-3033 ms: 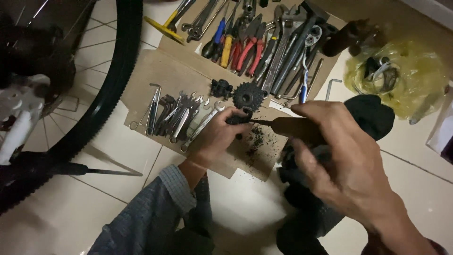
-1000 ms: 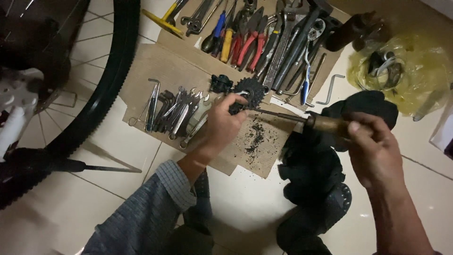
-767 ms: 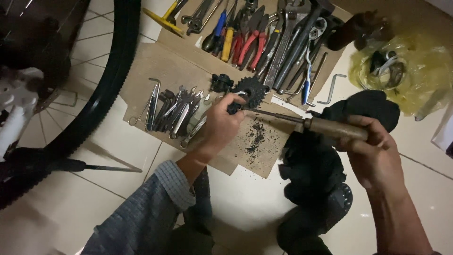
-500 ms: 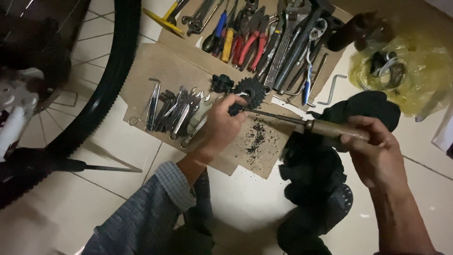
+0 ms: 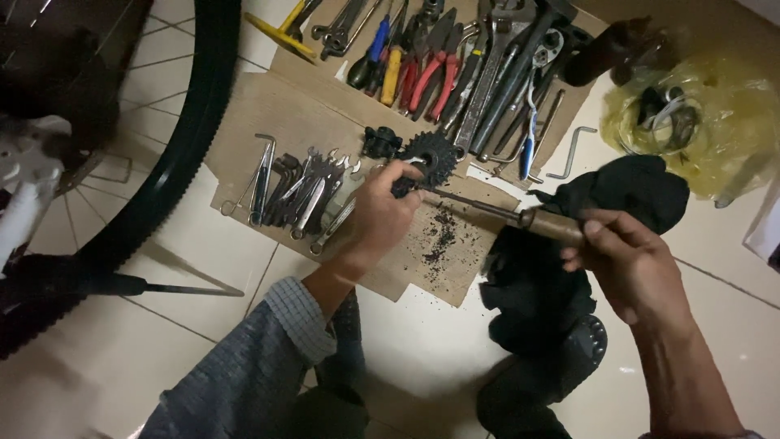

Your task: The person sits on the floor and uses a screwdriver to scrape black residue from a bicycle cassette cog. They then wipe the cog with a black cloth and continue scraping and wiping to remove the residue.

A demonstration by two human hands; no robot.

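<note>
- The bicycle wheel [image 5: 191, 138] stands at the far left over the tiled floor [image 5: 130, 358]; it is well apart from the work, so the elbow of the grey sleeve [image 5: 244, 382] has room to stay tucked and steady.
- A fan of small wrenches [image 5: 296, 191] lies on the cardboard sheet [image 5: 268, 110], just left of the left hand [image 5: 382, 215]. Keeping the wrist off them avoids scattering the row.
- The left hand's grip is closed on a small dark part [image 5: 405, 185] at the edge of the toothed sprocket cluster [image 5: 431, 154], which rests on the cardboard below the row of pliers [image 5: 426, 77]. Pinning it firmly there, fingers behind the tool's tip, looks the safest hold.
- Black grit [image 5: 439, 240] lies on the cardboard under the tool's shaft; working over that patch keeps the dirt off the floor.
- The right hand [image 5: 630, 264] is clamped on the brown handle of the screwdriver [image 5: 520, 215], whose tip meets the held part. Short, controlled strokes directed away from the left fingers seem wisest, since a slip would run straight at them.
- A black cloth [image 5: 626, 187] lies just beyond the right hand, and a yellow plastic bag [image 5: 715, 114] is further right.
</note>
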